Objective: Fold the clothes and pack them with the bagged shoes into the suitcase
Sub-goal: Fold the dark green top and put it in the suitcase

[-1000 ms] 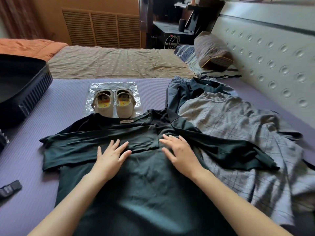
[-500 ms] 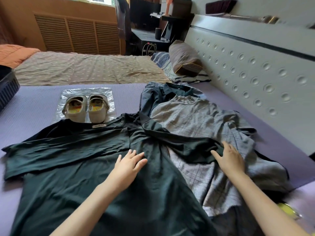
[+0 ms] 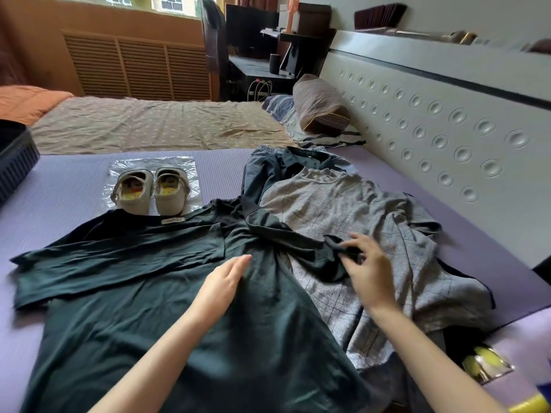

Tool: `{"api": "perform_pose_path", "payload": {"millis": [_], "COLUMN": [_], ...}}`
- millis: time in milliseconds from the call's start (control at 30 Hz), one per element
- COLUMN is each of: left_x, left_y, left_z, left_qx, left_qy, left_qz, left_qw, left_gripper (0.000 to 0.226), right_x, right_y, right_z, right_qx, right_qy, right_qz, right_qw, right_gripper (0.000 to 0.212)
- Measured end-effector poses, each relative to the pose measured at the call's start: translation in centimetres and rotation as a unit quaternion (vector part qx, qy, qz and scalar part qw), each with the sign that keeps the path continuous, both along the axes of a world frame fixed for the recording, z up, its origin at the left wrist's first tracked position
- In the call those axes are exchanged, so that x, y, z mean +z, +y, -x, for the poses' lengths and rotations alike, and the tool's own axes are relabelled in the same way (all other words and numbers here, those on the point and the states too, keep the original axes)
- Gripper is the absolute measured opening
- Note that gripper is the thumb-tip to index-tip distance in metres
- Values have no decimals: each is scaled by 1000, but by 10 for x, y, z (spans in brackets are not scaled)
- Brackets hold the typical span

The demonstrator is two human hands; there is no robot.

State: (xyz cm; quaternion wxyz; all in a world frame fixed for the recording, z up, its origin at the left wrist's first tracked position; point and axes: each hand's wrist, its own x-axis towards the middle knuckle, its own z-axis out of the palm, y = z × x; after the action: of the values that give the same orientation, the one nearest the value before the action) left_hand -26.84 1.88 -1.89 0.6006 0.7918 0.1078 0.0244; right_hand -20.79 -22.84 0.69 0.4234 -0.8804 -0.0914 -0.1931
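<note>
The fingers (image 3: 356, 238) of the right hand (image 3: 369, 272) curl round the sleeve end of the dark green T-shirt (image 3: 134, 293), pinching its soft, limp cloth; motion blur hides the exact hold. The left hand (image 3: 222, 284) lies flat on the shirt's middle, fingers straight and close together. The shirt is spread on a purple ribbed mat (image 3: 74, 186), its left sleeve folded across the chest. Under the pinched sleeve lies a crumpled grey checked garment (image 3: 343, 210), partly over a dark blue garment (image 3: 262, 174). Just beyond the collar stand pale shoes (image 3: 150, 189) on a crinkled clear plastic bag (image 3: 190, 162). The dark suitcase (image 3: 15, 162) shows at the left edge. The white collar label (image 3: 174, 220) is too small to read.
</note>
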Motion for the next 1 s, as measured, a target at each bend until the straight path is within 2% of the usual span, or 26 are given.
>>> {"api": "perform_pose_path", "payload": {"millis": [67,133,200,267,333,433,600,700,833,933,1000], "left_x": [8,12,8,1,-5,-8,-9,-16,-20,-18,-15], "left_y": [-2,-1,5,13,19,16,-8,-17,-15,-12,-11], "left_z": [1,8,16,23,29,34,28,28,29,31,33], "left_qx": [32,62,80,93,94,75,45,29,44,46,52], "left_qy": [53,97,119,134,144,128,77,44,14,4,-1], "left_qz": [197,325,356,364,357,279,61,-17,-20,17,61], "left_qw": [978,939,923,917,918,949,994,998,999,999,997], "left_gripper": [35,41,42,40,35,26,29,29,8,15,19], "right_x": [-4,-17,-29,-37,-39,-32,-22,-30,-37,-40,-40], "right_y": [31,57,76,81,77,61,41,48,70,84,91], "right_z": [20,43,67,77,71,49,25,29,34,40,46], "right_qx": [95,205,307,342,308,228,209,207,177,157,158], "right_qy": [-12,12,78,102,76,55,116,114,106,104,103], "right_qz": [-15,1,17,14,-6,-22,123,136,94,36,-14], "right_qw": [995,979,948,934,948,972,963,962,974,981,982], "right_gripper": [18,28,45,50,39,31,28,30,30,23,26]}}
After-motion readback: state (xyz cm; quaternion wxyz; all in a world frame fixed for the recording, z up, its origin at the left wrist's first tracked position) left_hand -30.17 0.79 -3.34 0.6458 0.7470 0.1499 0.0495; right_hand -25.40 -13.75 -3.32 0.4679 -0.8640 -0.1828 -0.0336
